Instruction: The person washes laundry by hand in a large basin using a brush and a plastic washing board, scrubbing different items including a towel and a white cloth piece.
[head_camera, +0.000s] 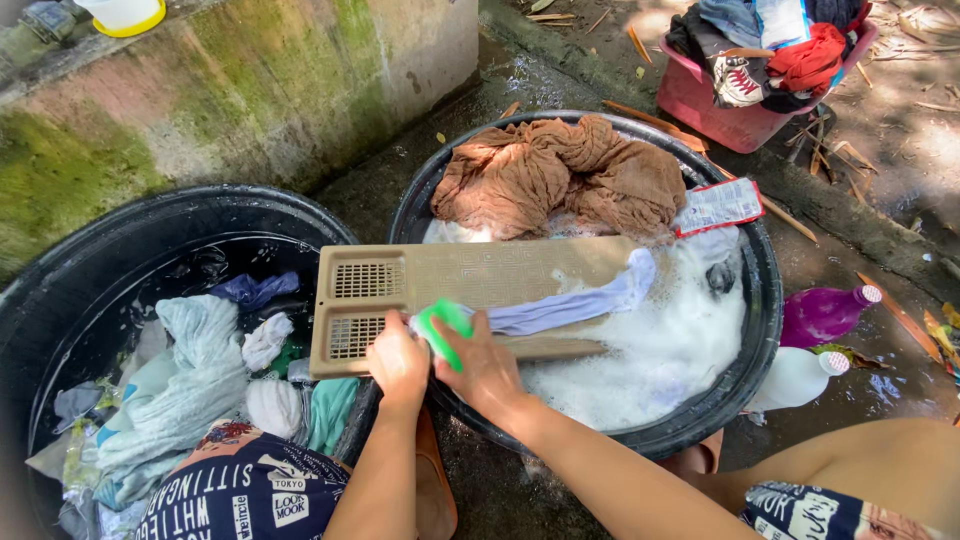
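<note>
Looking down, at lower centre my right hand (487, 372) is closed around a green scrub brush (443, 330), pressed on a pale blue cloth (572, 304) lying across the tan washboard (470, 275). My left hand (397, 362) is curled, holding that cloth's end down beside the brush. The board spans the sudsy black basin (752, 330); a brown cloth (560, 175) lies above it.

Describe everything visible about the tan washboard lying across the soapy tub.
The washboard is a flat, tan, plastic-looking rectangle with a ridged middle and two slotted grilles at its near-left end. It lies tilted across the soapy black tub, its left end overhanging the rim toward the neighbouring tub. A wet pale-blue cloth stretches along it. The left hand presses at its lower edge, and the right hand holds a green brush on it.
</note>
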